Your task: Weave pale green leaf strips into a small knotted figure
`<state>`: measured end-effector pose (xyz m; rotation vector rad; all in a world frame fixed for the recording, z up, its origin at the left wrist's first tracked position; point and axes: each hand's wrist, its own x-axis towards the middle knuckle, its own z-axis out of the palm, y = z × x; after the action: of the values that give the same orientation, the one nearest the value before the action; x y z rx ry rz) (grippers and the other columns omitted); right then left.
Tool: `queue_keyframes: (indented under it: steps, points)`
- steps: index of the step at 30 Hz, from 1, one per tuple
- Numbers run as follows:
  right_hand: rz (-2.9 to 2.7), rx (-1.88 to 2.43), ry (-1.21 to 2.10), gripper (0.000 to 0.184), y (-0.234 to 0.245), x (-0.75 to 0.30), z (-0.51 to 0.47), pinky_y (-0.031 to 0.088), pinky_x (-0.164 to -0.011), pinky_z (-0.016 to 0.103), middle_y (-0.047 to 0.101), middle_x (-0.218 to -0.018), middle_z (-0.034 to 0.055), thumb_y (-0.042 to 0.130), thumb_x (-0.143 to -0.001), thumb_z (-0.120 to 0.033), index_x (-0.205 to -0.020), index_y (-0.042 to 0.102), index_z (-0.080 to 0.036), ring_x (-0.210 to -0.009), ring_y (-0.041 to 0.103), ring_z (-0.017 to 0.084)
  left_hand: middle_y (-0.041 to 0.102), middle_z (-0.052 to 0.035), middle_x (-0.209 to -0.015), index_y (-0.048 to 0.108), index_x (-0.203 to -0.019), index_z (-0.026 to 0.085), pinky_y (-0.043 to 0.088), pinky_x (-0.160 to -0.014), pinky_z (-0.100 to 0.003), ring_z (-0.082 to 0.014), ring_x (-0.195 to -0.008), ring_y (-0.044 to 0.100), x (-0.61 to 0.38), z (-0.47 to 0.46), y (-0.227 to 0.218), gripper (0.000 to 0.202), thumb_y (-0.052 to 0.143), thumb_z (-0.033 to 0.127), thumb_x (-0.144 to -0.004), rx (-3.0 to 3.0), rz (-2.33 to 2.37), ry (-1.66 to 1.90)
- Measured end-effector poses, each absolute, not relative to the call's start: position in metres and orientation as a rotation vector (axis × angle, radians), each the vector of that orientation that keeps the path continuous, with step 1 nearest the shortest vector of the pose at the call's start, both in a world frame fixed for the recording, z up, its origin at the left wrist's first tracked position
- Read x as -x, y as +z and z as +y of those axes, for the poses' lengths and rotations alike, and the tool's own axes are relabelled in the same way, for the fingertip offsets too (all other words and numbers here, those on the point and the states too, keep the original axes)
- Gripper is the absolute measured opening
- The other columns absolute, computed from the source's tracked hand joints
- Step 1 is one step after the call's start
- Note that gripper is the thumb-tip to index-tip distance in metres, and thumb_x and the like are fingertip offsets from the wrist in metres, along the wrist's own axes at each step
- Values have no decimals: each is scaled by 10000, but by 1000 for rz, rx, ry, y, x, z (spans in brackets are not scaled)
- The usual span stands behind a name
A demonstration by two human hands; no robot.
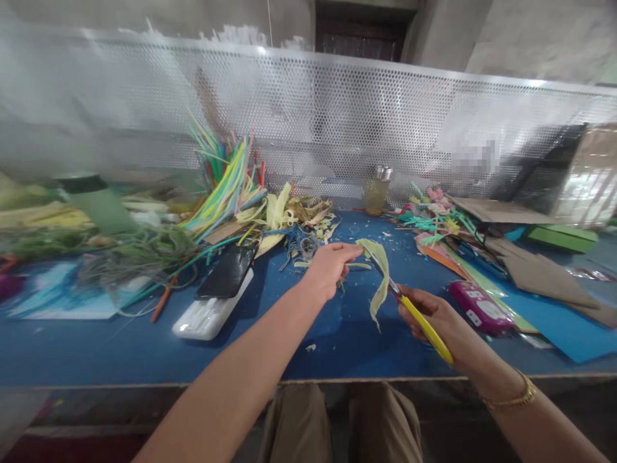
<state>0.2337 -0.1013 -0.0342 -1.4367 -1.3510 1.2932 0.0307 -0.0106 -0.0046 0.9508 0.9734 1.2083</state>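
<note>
Between finger and thumb, my left hand [329,269] pinches one end of a pale green corn husk strip [382,273], which droops towards the table. My right hand [429,318] is closed around the yellow handles of a pair of scissors [427,329]. Their blades point up and left, lying against the husk close to my left fingertips. Whether the blades are cutting through it I cannot tell. Beyond my left hand lies a heap of dried husks [279,215] with blue fibres. A purple device with pale buttons [481,307] rests to the right of my right hand.
On the blue table [318,350] at left are a black phone [228,272] on a white case [213,315], tangled cords [137,257] and a green bottle [96,202]. Colourful pipe cleaners [229,183] stand behind. Cardboard [549,270] and coloured paper cover the right; a perforated metal panel [409,122] borders the back.
</note>
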Motion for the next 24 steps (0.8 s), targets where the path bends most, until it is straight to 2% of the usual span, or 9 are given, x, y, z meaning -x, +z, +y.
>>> queue_keyframes:
  steps: [16, 24]
  points:
    - [-1279, 1350, 1375, 647, -37, -232, -105, 322, -484, 167, 428, -728, -42, 774, -705, -529, -1244, 605, -214, -577, 342, 53, 533, 3, -623, 668, -623, 159, 250, -474, -256, -64, -484, 407, -31, -10, -7, 157, 807, 230, -606, -979, 986, 1151]
    - [-1247, 1290, 1410, 542, -37, -227, -107, 269, -449, 173, 388, -656, -61, 778, -707, -493, -1146, 648, -203, -526, 298, 48, 524, 4, -614, 677, -629, 153, 263, -462, -238, -56, -477, 410, -31, -11, -5, 136, 794, 219, -616, -973, 983, 1134]
